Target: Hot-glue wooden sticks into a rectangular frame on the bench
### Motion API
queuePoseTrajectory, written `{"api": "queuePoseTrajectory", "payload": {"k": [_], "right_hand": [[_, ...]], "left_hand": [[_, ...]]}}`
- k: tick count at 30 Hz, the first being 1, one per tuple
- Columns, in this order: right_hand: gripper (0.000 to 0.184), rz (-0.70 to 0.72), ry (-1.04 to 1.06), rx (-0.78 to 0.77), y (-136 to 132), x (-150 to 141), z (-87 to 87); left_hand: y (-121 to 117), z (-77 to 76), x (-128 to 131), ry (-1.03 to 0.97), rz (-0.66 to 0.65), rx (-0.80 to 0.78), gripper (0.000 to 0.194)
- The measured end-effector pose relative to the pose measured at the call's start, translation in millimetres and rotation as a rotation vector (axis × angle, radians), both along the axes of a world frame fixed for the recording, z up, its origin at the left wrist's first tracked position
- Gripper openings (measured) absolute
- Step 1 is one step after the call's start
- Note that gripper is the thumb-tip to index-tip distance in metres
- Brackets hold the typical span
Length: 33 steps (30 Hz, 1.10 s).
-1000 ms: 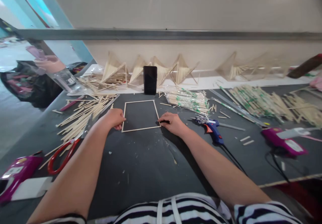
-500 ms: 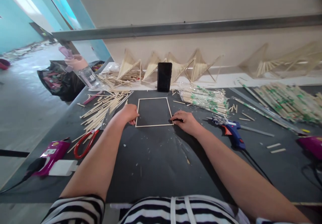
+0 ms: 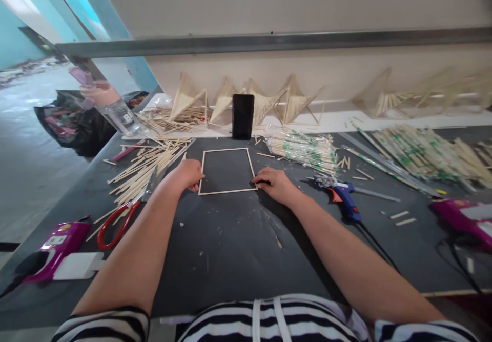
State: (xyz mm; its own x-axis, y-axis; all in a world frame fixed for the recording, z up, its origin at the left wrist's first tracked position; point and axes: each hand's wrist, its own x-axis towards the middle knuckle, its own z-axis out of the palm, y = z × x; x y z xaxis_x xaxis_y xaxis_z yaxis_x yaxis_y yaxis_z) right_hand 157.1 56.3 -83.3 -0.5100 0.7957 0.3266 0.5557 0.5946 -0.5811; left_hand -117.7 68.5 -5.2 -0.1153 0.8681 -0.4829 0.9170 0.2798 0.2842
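A rectangular frame of thin wooden sticks (image 3: 226, 192) lies flat on the dark tabletop in front of me. My left hand (image 3: 188, 174) is closed at the middle of its left side, with the fingertips pinching that stick. At the lower right corner, my right hand (image 3: 277, 185) has thumb and fingers closed on the right-hand stick. Loose sticks (image 3: 142, 170) lie in a spread pile beyond my left forearm, and red-handled scissors (image 3: 115, 224) rest against them. To the right of my right hand is a blue glue gun (image 3: 348, 201) on its side.
A black phone (image 3: 243, 117) stands upright behind the frame. Bagged stick bundles (image 3: 303, 149) lie to its right, and stick structures (image 3: 265, 101) line the wall. A water bottle (image 3: 111, 108) is at the left edge. Magenta corded devices (image 3: 57, 249) sit at both sides.
The camera has turned slightly to the right, so everything appears further left. Both hands keep their hold on the stick frame, which has not visibly moved on the table.
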Motion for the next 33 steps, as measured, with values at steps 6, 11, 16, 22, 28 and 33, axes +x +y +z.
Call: {"api": "queuePoseTrajectory", "payload": {"k": [6, 11, 16, 22, 28, 33], "right_hand": [[0.021, 0.000, -0.009, 0.003, -1, -1, 2.5], [0.021, -0.017, -0.017, -0.023, -2, -1, 2.9], [0.021, -0.031, -0.014, -0.033, 0, 1, 0.7], [0.020, -0.019, -0.014, 0.002, 1, 2, -1.8], [0.021, 0.015, -0.018, -0.001, 2, 5, -0.1], [0.019, 0.019, -0.037, -0.034, 1, 5, 6.5]], "left_hand": [[2, -2.3, -2, 0.002, -0.005, 0.008, 0.013], [4, -3.5, -2, 0.007, -0.005, -0.001, 0.014], [4, -4.0, -1, 0.013, -0.014, -0.004, 0.016], [1, 2.9, 3, 0.019, -0.033, -0.023, 0.017], [0, 2.7, 4, 0.059, -0.052, -0.051, 0.018], [8, -11.4, -5, 0.071, -0.111, -0.065, 0.024]]}}
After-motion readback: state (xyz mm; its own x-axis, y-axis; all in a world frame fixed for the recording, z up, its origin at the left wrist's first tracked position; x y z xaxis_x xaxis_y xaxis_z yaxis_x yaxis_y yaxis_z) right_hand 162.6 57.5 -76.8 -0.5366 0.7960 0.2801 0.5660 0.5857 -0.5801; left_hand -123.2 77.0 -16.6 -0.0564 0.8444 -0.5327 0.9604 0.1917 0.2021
